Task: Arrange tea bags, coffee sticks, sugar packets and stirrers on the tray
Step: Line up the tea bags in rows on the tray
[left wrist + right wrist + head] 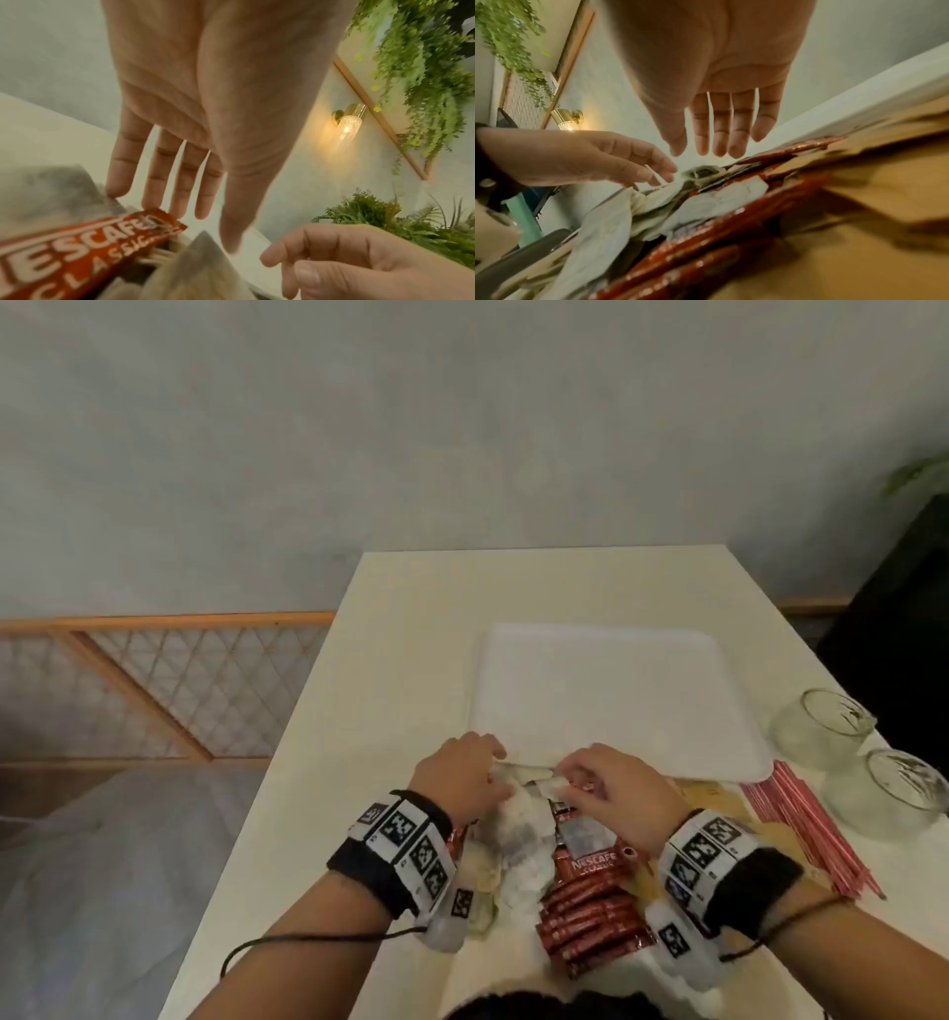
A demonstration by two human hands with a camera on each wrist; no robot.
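Note:
A bare white tray (616, 690) lies mid-table. In front of it is a heap of white tea bags (518, 839) and red Nescafe coffee sticks (590, 916), with brown packets (708, 796) and red-and-white stirrers (811, 829) to the right. My left hand (493, 755) and right hand (565, 770) hover close together over the heap's far end, by the tray's near rim. In the left wrist view, the left hand (180, 207) has straight fingers, tips touching a coffee stick (90, 243) and a tea bag (51, 192). The right hand (706, 146) holds nothing, fingers extended above a tea bag (703, 172).
Two clear glass jars (827, 726) (904, 788) stand at the table's right edge beside the stirrers. The table's left edge drops off near my left arm. A wall and a wooden lattice rail (169, 690) lie behind and to the left.

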